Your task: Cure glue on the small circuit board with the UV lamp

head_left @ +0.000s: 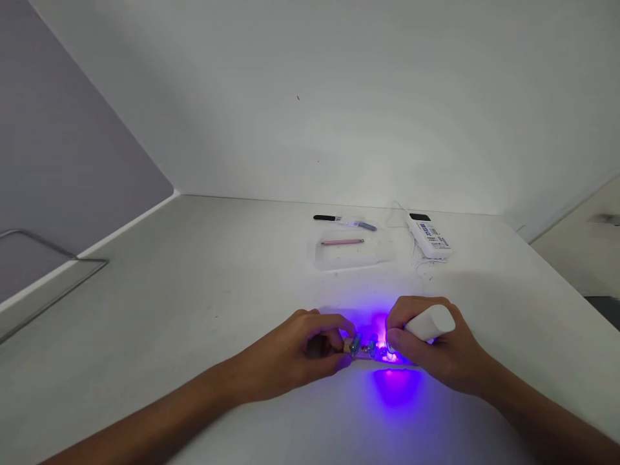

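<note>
My left hand grips the left end of a small narrow strip between thumb and fingers, low over the white table. Shiny blue-green pieces sit along this strip; glare and my fingers hide their exact shape. Wrapped around a white handheld UV lamp, my right hand holds it tilted, with its lit end down at the strip's right part. Violet light floods that part and spills onto the table on both sides. Whether the lamp touches the pieces I cannot tell.
Behind the hands lies a clear tray with a pink pen-like tool. Farther back are a black-handled tool, a grey-ended piece and a white labelled device with a thin cable. A bent metal rod stands at left.
</note>
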`<state>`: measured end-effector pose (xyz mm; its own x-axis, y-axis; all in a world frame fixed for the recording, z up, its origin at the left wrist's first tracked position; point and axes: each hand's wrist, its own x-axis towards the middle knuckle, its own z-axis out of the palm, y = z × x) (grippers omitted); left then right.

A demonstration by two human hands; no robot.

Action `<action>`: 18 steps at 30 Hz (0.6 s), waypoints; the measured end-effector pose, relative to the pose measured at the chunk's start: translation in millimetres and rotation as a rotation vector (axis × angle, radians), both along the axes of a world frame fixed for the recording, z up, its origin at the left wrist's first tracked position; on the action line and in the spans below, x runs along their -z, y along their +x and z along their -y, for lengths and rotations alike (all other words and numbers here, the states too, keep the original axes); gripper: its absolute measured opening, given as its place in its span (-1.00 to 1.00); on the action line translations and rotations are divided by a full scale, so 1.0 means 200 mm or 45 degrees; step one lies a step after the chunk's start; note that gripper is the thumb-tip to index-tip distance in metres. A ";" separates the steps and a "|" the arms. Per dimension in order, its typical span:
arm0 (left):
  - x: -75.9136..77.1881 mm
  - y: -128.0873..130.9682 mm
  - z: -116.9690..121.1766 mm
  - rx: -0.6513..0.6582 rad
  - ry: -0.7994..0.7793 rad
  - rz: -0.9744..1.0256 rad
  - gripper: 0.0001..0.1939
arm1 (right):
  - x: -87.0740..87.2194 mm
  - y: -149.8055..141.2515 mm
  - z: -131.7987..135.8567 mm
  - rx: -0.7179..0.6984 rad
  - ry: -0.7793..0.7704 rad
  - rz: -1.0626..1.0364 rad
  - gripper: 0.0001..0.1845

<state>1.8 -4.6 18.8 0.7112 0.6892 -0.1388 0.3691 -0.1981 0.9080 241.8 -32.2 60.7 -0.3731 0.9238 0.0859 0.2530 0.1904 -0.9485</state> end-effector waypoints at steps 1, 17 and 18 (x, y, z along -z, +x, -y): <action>0.00 0.00 0.00 0.002 0.003 0.000 -0.87 | 0.00 0.00 0.00 -0.001 -0.004 -0.004 -0.81; 0.00 0.01 0.00 0.001 0.018 0.015 -0.87 | 0.01 0.00 0.00 0.001 0.014 -0.003 -0.80; 0.00 0.01 -0.01 0.001 0.015 0.012 -0.87 | 0.00 0.00 0.00 0.000 0.017 -0.002 -0.81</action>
